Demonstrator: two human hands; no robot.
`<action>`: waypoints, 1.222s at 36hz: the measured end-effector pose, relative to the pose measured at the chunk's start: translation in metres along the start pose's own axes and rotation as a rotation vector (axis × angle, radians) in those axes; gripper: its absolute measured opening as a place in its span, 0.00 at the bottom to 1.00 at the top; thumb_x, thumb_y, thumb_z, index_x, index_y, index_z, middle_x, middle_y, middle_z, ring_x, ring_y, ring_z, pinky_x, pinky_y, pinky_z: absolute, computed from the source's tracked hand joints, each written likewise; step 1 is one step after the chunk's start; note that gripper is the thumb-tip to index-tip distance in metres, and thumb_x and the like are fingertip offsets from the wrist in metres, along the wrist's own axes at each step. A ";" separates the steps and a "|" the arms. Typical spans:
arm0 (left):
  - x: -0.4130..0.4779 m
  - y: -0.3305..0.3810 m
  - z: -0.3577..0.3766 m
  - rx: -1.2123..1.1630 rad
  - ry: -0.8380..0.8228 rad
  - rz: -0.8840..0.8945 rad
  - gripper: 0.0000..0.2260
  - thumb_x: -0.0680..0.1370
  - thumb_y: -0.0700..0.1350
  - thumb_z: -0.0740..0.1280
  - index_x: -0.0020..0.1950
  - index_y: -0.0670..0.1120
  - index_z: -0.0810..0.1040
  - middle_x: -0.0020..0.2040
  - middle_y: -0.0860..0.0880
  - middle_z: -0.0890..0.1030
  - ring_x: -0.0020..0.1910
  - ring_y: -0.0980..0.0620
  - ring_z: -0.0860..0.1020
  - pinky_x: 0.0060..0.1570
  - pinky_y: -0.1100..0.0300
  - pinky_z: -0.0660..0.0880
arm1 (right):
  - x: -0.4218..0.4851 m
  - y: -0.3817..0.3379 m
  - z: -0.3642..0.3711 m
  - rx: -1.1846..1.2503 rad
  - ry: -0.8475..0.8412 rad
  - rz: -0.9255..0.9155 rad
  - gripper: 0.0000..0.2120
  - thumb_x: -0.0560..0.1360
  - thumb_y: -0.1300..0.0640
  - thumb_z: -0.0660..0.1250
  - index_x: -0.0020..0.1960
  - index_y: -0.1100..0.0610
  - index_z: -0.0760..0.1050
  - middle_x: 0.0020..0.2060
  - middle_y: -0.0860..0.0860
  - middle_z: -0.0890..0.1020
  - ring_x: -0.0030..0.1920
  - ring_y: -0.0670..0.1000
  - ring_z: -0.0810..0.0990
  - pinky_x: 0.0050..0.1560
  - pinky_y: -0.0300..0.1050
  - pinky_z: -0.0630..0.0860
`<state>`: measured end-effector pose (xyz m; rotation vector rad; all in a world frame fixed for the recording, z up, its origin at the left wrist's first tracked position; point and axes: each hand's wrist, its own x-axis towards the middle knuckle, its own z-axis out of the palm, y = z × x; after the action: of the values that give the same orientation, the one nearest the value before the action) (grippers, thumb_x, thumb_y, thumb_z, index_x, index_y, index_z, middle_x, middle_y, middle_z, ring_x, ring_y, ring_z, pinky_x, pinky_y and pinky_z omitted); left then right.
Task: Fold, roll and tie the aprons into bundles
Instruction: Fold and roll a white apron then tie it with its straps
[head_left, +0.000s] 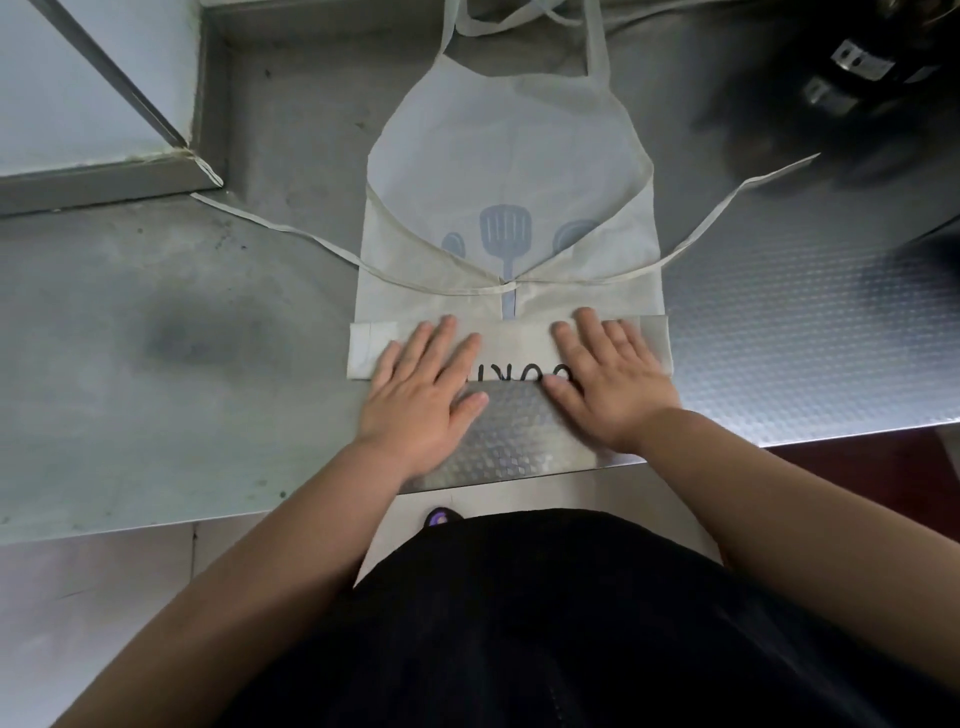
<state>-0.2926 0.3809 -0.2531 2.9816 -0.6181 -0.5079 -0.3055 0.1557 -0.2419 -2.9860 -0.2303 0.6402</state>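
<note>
Noted cream apron (498, 171) flat on metal tabletop (156, 312), bib pointing away, sides folded inward, near hem turned up into narrow band (511, 348). Saw blue utensil print (506, 234) mid-cloth and black letters on band, partly covered. Found waist ties (270, 226) trailing out left and right, neck strap (597, 47) at far edge. Found left hand (421, 384) and right hand (610, 374) pressed flat on band, fingers straight, gripping nothing. Noted tabletop dull grey at left, embossed and shiny at right. Saw blurred dark object (857, 93) far right.
</note>
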 end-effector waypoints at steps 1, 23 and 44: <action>-0.004 -0.007 0.000 -0.006 0.002 -0.026 0.28 0.77 0.64 0.39 0.76 0.59 0.38 0.76 0.56 0.35 0.75 0.55 0.35 0.70 0.57 0.31 | -0.001 0.005 0.000 0.010 0.017 0.029 0.43 0.67 0.33 0.27 0.77 0.51 0.43 0.77 0.53 0.46 0.75 0.55 0.48 0.74 0.48 0.36; -0.051 -0.024 0.008 -0.200 0.471 -0.181 0.13 0.73 0.50 0.60 0.46 0.54 0.85 0.51 0.52 0.83 0.50 0.50 0.75 0.51 0.57 0.60 | -0.030 0.004 0.006 0.024 0.282 0.225 0.07 0.71 0.61 0.68 0.37 0.65 0.80 0.39 0.60 0.81 0.37 0.62 0.78 0.47 0.50 0.72; -0.015 -0.055 -0.004 -0.354 0.214 -0.282 0.18 0.83 0.46 0.53 0.71 0.44 0.69 0.75 0.49 0.63 0.75 0.46 0.55 0.71 0.44 0.51 | -0.018 0.000 -0.012 0.186 0.130 0.502 0.21 0.79 0.51 0.51 0.64 0.64 0.68 0.61 0.59 0.70 0.59 0.61 0.71 0.51 0.51 0.68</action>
<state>-0.2839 0.4371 -0.2509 2.7369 -0.0767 -0.2689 -0.3171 0.1527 -0.2241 -2.8880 0.5706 0.4640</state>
